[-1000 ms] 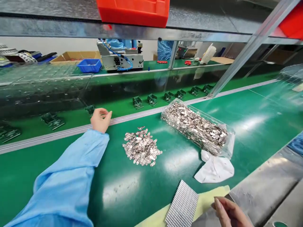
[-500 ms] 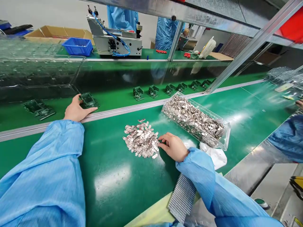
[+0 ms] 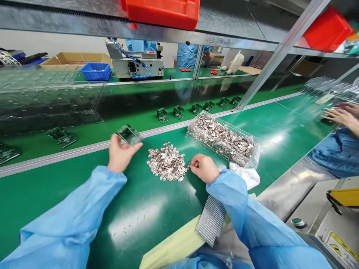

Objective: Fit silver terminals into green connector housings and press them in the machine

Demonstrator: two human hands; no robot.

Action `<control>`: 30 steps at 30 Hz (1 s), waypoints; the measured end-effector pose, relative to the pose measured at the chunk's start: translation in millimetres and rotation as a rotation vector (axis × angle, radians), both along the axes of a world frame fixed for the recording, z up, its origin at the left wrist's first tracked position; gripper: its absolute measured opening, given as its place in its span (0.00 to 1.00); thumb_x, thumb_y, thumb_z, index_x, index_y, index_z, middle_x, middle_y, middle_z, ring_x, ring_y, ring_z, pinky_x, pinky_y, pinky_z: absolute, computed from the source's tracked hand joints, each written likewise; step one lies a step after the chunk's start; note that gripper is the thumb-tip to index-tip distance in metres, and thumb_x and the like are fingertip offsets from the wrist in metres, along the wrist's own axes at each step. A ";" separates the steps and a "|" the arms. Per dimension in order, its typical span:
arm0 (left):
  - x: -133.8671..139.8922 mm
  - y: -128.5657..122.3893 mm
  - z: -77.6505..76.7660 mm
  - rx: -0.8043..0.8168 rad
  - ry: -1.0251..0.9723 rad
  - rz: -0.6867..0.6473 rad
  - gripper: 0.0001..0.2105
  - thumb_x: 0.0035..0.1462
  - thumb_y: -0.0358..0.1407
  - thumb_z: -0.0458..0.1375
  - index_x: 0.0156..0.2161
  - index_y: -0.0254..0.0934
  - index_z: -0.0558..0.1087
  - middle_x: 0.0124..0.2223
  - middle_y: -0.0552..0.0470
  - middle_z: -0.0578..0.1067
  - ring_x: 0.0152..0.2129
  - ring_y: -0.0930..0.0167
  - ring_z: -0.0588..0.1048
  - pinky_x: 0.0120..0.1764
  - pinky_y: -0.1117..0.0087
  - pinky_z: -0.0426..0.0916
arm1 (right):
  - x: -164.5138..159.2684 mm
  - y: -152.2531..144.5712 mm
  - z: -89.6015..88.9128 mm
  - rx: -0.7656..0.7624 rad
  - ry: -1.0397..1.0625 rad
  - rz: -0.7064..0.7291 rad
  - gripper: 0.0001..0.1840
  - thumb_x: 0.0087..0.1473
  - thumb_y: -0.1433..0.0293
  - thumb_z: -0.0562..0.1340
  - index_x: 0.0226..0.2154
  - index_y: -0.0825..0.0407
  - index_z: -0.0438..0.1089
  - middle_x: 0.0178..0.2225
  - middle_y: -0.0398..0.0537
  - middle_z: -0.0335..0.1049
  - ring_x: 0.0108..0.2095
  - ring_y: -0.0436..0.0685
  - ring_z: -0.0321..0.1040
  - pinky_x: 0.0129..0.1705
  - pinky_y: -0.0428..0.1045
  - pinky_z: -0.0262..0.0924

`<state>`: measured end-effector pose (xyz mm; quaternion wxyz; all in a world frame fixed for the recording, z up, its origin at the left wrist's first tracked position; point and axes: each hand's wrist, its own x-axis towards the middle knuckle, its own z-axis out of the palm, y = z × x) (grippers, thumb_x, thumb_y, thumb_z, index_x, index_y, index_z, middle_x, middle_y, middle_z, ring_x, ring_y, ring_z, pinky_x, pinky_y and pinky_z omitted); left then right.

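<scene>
My left hand (image 3: 120,155) grips a green circuit board (image 3: 129,135) by its edge and holds it tilted above the near side of the conveyor's metal rail. At the right side of a heap of small silver metal plates (image 3: 167,162), my right hand (image 3: 205,168) pinches one small metal plate (image 3: 188,167) between thumb and fingertips. Behind that hand stands a clear plastic box (image 3: 223,138) filled with the same plates. A ridged grey block of stacked strips (image 3: 211,220) lies under my right forearm.
More circuit boards (image 3: 61,136) sit along the green belt beyond the metal rail (image 3: 78,150). A crumpled white bag (image 3: 248,177) lies by the box. At the right edge are another person's hands (image 3: 343,116). A metal shelf with a red bin (image 3: 162,13) hangs overhead.
My left hand has lifted the circuit board off the belt and brought it right, toward me. My right hand has closed on a small plate at the heap's edge. The view has tilted up.
</scene>
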<state>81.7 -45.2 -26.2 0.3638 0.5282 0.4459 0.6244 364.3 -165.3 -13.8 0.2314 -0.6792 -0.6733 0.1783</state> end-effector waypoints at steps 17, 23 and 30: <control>117.2 -220.3 -13.9 -0.352 -0.323 -0.857 0.25 0.52 0.28 0.65 0.53 0.43 0.63 0.47 0.51 0.74 0.41 0.73 0.77 0.47 0.73 0.73 | 3.7 -201.1 3.8 0.375 0.689 -0.401 0.04 0.54 0.67 0.66 0.32 0.47 0.79 0.32 0.46 0.77 0.28 0.54 0.71 0.28 0.47 0.67; 120.3 -235.0 -7.4 -0.285 -0.266 -0.864 0.21 0.55 0.29 0.62 0.52 0.44 0.64 0.45 0.51 0.74 0.38 0.76 0.77 0.45 0.75 0.72 | -2.8 -212.2 0.8 0.399 0.577 -0.383 0.06 0.56 0.70 0.65 0.36 0.46 0.78 0.32 0.45 0.75 0.31 0.54 0.71 0.32 0.47 0.65; 116.6 -239.5 -8.1 -0.271 -0.189 -0.890 0.19 0.57 0.32 0.61 0.52 0.42 0.64 0.46 0.48 0.74 0.37 0.74 0.77 0.41 0.76 0.73 | -22.1 -202.0 2.0 0.383 0.605 -0.339 0.04 0.55 0.70 0.64 0.31 0.48 0.76 0.33 0.46 0.73 0.35 0.56 0.70 0.38 0.50 0.65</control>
